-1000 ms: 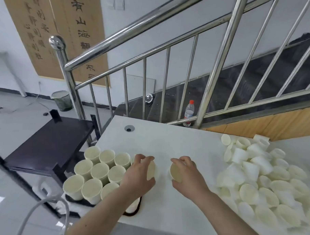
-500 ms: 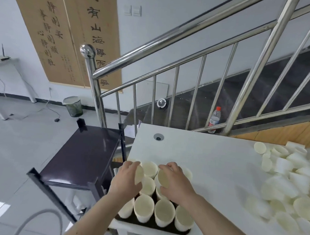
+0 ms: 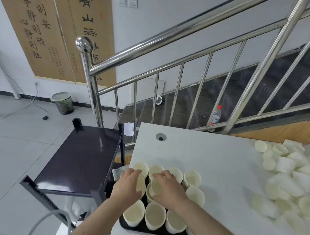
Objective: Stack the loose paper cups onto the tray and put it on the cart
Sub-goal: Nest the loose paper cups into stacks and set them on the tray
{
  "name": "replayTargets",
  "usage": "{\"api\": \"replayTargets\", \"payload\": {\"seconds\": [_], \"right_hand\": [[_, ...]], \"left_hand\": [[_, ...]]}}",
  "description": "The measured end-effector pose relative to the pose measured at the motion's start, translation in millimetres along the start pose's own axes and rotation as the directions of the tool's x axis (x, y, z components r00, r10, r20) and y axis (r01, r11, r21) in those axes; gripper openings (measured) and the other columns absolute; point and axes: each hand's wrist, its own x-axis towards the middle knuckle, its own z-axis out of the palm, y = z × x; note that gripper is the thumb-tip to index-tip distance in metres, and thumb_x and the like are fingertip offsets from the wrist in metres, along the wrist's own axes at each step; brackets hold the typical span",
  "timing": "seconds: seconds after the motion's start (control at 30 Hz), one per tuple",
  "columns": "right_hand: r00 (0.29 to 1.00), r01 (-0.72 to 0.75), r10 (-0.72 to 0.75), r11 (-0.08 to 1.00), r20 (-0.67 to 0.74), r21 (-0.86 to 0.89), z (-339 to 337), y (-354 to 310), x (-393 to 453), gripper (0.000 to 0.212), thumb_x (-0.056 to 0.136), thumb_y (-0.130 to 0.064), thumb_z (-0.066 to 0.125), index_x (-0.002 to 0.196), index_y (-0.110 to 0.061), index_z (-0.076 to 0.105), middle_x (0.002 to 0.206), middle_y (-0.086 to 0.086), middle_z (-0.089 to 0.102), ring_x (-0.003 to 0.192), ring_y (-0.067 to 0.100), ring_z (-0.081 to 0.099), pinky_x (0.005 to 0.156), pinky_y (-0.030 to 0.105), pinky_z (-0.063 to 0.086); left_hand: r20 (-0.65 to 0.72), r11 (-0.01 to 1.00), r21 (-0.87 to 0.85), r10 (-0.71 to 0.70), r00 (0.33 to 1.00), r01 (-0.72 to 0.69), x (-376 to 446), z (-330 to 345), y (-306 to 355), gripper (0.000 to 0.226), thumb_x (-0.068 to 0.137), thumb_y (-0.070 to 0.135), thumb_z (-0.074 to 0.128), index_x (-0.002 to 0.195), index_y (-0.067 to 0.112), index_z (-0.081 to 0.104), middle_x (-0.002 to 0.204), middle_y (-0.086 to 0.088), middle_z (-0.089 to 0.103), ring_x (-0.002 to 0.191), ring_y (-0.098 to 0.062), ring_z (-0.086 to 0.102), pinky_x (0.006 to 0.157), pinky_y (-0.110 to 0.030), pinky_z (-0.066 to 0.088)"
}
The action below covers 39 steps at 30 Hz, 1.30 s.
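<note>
Left hand: the left hand (image 3: 128, 185) hovers over the tray's left column of cups, fingers curled round a paper cup (image 3: 142, 185) that it holds tilted, mouth facing 3 o'clock.
Right hand: the right hand (image 3: 170, 190) is just beside the left, fingers curled round a second cup (image 3: 156, 186), tilted with its mouth facing 9 o'clock, over the middle of the tray.
Hands together: the two hands are close, nearly touching, each clamped on its own cup.
Tray: a black tray (image 3: 145, 229) sits at the tabletop's near left corner, at 6 o'clock in the view, its near edge at the tabletop's lip.
Stacked cups: upright cups (image 3: 155, 217) stand in rows on the tray, mouths up; some show several nested rims.
Loose cups: a heap of loose cups (image 3: 290, 178) lies on its sides at 3 o'clock, well apart from the tray, partly blurred.
Tabletop: the white tabletop (image 3: 219, 166) has a round cable hole (image 3: 160, 136) near its far left corner.
Cart: a dark cart (image 3: 83, 158) stands just beside the tabletop at 9 o'clock of the tray.
Background: a steel stair railing (image 3: 154, 44) runs at 12 o'clock, a plastic bottle (image 3: 215, 115) stands behind it, a waste bin (image 3: 62, 102) sits at 10 o'clock by the wall.
</note>
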Motion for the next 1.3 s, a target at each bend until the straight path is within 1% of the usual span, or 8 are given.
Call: {"api": "replayTargets", "payload": {"seconds": [0.1, 0.3, 0.5, 0.73, 0.9, 1.0, 1.17, 1.3], "right_hand": [[1.0, 0.009, -0.009, 1.0, 0.02, -0.024, 7.9, -1.5, 4.9, 0.071, 0.084, -0.029, 0.062, 0.147, -0.03, 0.03, 0.142, -0.006, 0.03, 0.128, 0.017, 0.036, 0.079, 0.028, 0.044], [0.999, -0.024, 0.026, 0.999, 0.033, -0.042, 17.6, -1.4, 12.5, 0.064, 0.082, -0.04, 0.066, 0.138, -0.025, 0.041, 0.137, -0.003, 0.035, 0.125, 0.019, 0.038, 0.083, 0.031, 0.045], [0.997, -0.037, 0.043, 0.996, 0.06, -0.084, 25.9, 3.6, 18.9, 0.059, 0.084, -0.035, 0.065, 0.137, -0.021, 0.043, 0.135, -0.001, 0.04, 0.124, 0.02, 0.04, 0.089, 0.034, 0.046], [0.997, -0.045, 0.048, 0.997, 0.053, -0.071, 32.1, 5.7, 22.6, 0.059, 0.083, -0.031, 0.066, 0.136, -0.021, 0.043, 0.134, -0.001, 0.041, 0.121, 0.02, 0.042, 0.089, 0.035, 0.046], [0.998, -0.043, 0.046, 0.997, 0.043, -0.068, 28.5, 8.6, 21.4, 0.06, 0.084, -0.034, 0.065, 0.138, -0.022, 0.042, 0.135, -0.002, 0.04, 0.123, 0.019, 0.042, 0.086, 0.033, 0.046], [0.999, -0.039, 0.039, 0.998, 0.011, -0.054, 19.6, 14.1, 15.3, 0.055, 0.086, -0.035, 0.063, 0.136, -0.021, 0.044, 0.136, -0.003, 0.04, 0.123, 0.018, 0.043, 0.085, 0.034, 0.048], [0.996, -0.047, 0.045, 0.998, -0.076, -0.033, -6.5, 39.0, 0.8, 0.049, 0.088, -0.035, 0.059, 0.132, -0.02, 0.047, 0.137, -0.004, 0.04, 0.126, 0.016, 0.041, 0.088, 0.034, 0.049], [0.989, -0.061, 0.055, 0.997, -0.138, -0.037, -35.0, 81.0, -24.3, 0.053, 0.09, -0.037, 0.058, 0.138, -0.021, 0.042, 0.139, -0.004, 0.038, 0.129, 0.017, 0.039, 0.095, 0.035, 0.046]], "left_hand": [[0.034, 1.0, 0.009, 0.01, 0.999, -0.01, 2.4, 5.1, -3.4, 0.064, 0.084, 0.027, 0.061, 0.141, 0.028, 0.032, 0.139, 0.007, 0.033, 0.125, -0.015, 0.037, 0.076, -0.027, 0.051], [0.049, 1.0, 0.003, -0.004, 0.999, 0.004, 4.8, 12.2, -8.8, 0.063, 0.084, 0.042, 0.062, 0.139, 0.028, 0.035, 0.139, 0.007, 0.034, 0.126, -0.015, 0.037, 0.081, -0.027, 0.049], [0.056, 0.999, 0.029, -0.034, 0.998, 0.032, 8.2, 19.8, -8.8, 0.052, 0.087, 0.038, 0.059, 0.134, 0.027, 0.039, 0.134, 0.006, 0.04, 0.12, -0.016, 0.044, 0.081, -0.028, 0.048], [0.049, 0.998, 0.053, -0.041, 0.998, 0.038, 10.4, 25.7, -7.7, 0.048, 0.086, 0.037, 0.061, 0.13, 0.026, 0.042, 0.128, 0.006, 0.043, 0.115, -0.016, 0.045, 0.077, -0.027, 0.048], [0.034, 0.996, 0.08, -0.036, 0.999, 0.034, 9.5, 25.3, -3.0, 0.046, 0.087, 0.039, 0.059, 0.129, 0.026, 0.043, 0.13, 0.005, 0.042, 0.116, -0.018, 0.045, 0.084, -0.029, 0.045], [-0.007, 0.998, 0.059, -0.015, 1.0, 0.015, 9.9, 21.8, 9.6, 0.045, 0.089, 0.039, 0.055, 0.131, 0.026, 0.044, 0.132, 0.005, 0.042, 0.119, -0.017, 0.044, 0.086, -0.029, 0.043], [-0.061, 0.998, 0.003, 0.064, 0.996, -0.064, 13.4, 12.6, 47.8, 0.046, 0.091, 0.037, 0.053, 0.134, 0.026, 0.043, 0.134, 0.007, 0.041, 0.118, -0.016, 0.047, 0.086, -0.028, 0.046], [-0.079, 0.994, 0.01, 0.111, 0.991, -0.111, 18.3, 14.8, 99.3, 0.045, 0.09, 0.037, 0.053, 0.133, 0.027, 0.045, 0.134, 0.006, 0.041, 0.119, -0.017, 0.048, 0.09, -0.032, 0.045]]}}
